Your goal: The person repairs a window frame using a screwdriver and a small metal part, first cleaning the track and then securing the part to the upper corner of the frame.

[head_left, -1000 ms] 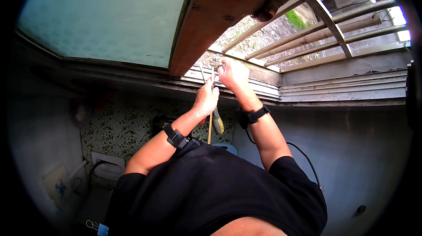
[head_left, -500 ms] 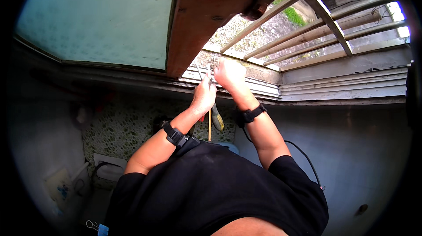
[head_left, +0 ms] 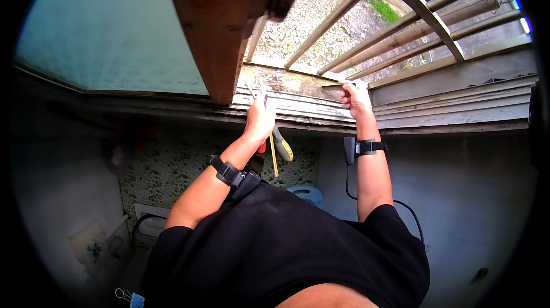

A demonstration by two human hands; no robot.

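Note:
My left hand [head_left: 260,119] is closed around several long tools over the window track. Below it hang a screwdriver's grey and yellow handle [head_left: 283,144], a thin yellowish stick [head_left: 274,158] and a red handle [head_left: 262,147]. Thin pale shafts stick out above the fist. Farther right, my right hand [head_left: 356,99] pinches a thin dark strip [head_left: 332,85], held level just over the outer sill [head_left: 292,80]; its exact kind is too small to tell. The white grooved window track [head_left: 309,107] runs beneath both hands.
Metal security bars [head_left: 355,50] slant outside the opening, with gravel and grass beyond. A reddish-brown wooden frame [head_left: 215,33] and frosted pane [head_left: 109,33] stand at left. Below are a pebble-patterned surface [head_left: 172,159] and a light blue object [head_left: 306,194]. A black cable [head_left: 401,203] trails from my right wrist strap.
My right hand has moved right, away from the left, and now shows a thin dark strip in its fingers. The left hand keeps its tools. The view has shifted slightly.

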